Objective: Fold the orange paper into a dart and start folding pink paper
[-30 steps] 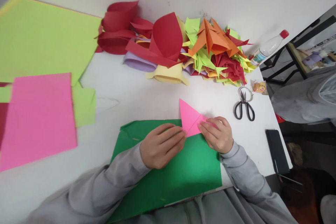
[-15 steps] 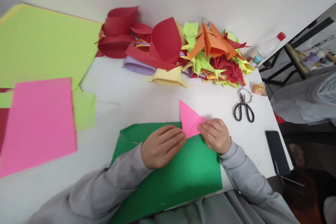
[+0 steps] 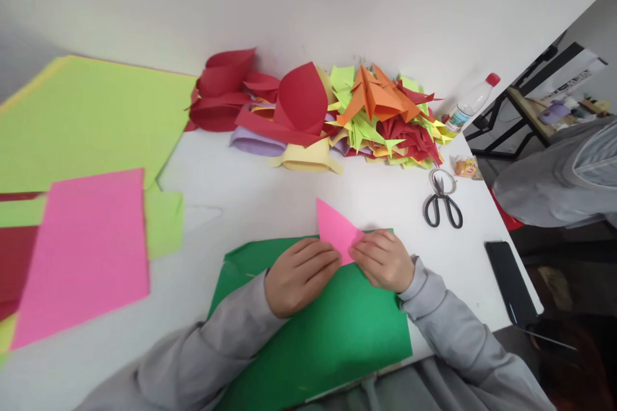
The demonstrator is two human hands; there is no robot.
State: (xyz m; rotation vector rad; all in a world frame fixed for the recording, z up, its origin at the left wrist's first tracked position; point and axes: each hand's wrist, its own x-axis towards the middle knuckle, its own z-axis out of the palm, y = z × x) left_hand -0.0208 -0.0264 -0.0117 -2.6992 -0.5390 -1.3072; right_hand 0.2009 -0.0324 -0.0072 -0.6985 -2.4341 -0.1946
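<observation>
A small folded piece of pink paper point(image 3: 336, 229) stands between my hands, one pointed corner up and to the left. My left hand point(image 3: 303, 273) is closed, its fingertips pinching the paper's lower left edge. On the other side my right hand point(image 3: 384, 260) pinches the paper's right corner, with the thumb hidden. Both hands are over a large green sheet point(image 3: 332, 334) that lies at the table's front edge.
Scissors point(image 3: 441, 202), a wrapped snack point(image 3: 465, 167) and a black phone point(image 3: 511, 282) lie to the right. Folded paper shapes point(image 3: 385, 115) are heaped at the back beside a bottle point(image 3: 470, 103). Large pink point(image 3: 96, 257) and lime point(image 3: 116, 122) sheets lie left. A person's grey sleeve point(image 3: 540, 167) shows at right.
My right hand has come closer to the left, and the paper's right part is now more covered by its fingers. The whole view has shifted, with the background lower.
</observation>
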